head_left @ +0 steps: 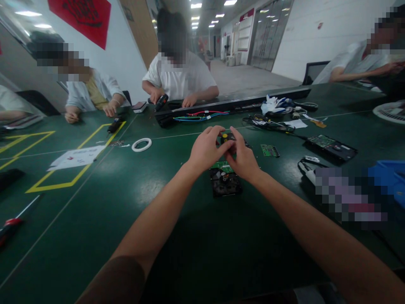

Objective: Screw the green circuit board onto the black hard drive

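Observation:
My left hand (206, 148) and my right hand (243, 157) meet over the table, thumbs close together and fingers curled. Between them is a small black object with a yellow round part (225, 137); its kind is hard to make out, and the fingers partly cover it. Just below the hands lies an opened hard drive (226, 183), its black underside facing up, with a green circuit board (222, 166) at its far end, partly hidden by my right hand. A second small green board (269, 150) rests to the right.
Another hard drive (332, 147) lies at right, near a blue bin (389, 175). White gloves (274, 104) and cables sit beyond. At left are a white ring (141, 145), a paper sheet (76, 158) and a screwdriver (14, 226). Several people sit around the table; one holds a power tool (161, 102).

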### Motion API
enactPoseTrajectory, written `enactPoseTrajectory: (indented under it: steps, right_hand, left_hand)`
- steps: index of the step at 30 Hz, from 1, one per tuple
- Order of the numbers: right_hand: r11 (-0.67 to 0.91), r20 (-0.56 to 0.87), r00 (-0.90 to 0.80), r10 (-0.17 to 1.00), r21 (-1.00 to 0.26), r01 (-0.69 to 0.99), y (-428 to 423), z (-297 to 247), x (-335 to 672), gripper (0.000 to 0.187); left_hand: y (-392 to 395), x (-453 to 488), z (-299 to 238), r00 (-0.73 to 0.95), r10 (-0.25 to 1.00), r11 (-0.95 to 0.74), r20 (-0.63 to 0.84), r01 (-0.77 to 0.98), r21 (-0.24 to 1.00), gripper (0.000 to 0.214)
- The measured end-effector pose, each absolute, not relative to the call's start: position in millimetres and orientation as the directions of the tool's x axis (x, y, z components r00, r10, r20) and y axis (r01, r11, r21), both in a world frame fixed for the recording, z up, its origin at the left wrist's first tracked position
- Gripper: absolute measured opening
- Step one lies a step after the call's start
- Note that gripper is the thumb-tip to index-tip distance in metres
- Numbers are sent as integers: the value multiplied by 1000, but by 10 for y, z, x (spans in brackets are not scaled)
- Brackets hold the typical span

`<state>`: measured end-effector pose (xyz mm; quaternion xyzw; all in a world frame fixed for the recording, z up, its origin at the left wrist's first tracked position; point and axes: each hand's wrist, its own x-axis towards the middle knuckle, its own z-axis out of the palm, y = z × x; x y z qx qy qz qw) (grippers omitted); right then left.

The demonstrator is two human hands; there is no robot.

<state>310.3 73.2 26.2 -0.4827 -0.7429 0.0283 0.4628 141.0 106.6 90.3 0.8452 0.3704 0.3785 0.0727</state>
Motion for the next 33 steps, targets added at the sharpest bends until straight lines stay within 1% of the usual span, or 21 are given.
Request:
enactPoseTrajectory:
  steps: [3,5,8,12,14,15,17,21,24,28,33]
  right_hand:
    - [523,658,-94,747,-493,695,740,241,3089,75]
    - [521,645,-105,757,-498,693,731,217,3114,71]
    - [492,607,-110,787,-509,706,666,152,3215,65]
    - [322,501,-52,864,-468,823,456,39,3360,41]
    - [324,458,-99,883,-444,835,325,-4,3391,32]
    - [349,439,-141,888,-439,828,264,-21,3395,31]
    - [373,395,-202,896,-424,825,172,-44,3392,35]
    - [334,311,-226,923,-360,871,118,-65,3396,42]
    - [342,251,-267,931,-336,878,136,-62,3423,45]
    - [367,240,-300,923,-321,873,151,-56,3456,45]
    - [374,240,-307,921,-329,867,172,-73,3464,44]
  left_hand:
    - [1080,1459,899,427,653,-732,626,567,377,19]
    - [1086,1465,891,427,645,-739,634,561,374,15]
    - [1108,1452,883,418,648,-739,636,548,392,16]
    - [1154,1431,891,420,652,-739,632,540,403,20]
    - [1175,1428,903,431,650,-744,626,530,407,21]
    - [1184,1428,910,438,649,-747,623,525,409,21]
    - [1195,1428,923,447,649,-749,616,521,410,22]
    - [1204,1425,936,454,652,-749,608,514,419,22]
    - [1216,1417,934,464,635,-764,617,494,414,24]
    - [1243,1395,939,502,599,-797,624,446,407,24]
    - [1261,1350,971,502,597,-803,626,376,463,26]
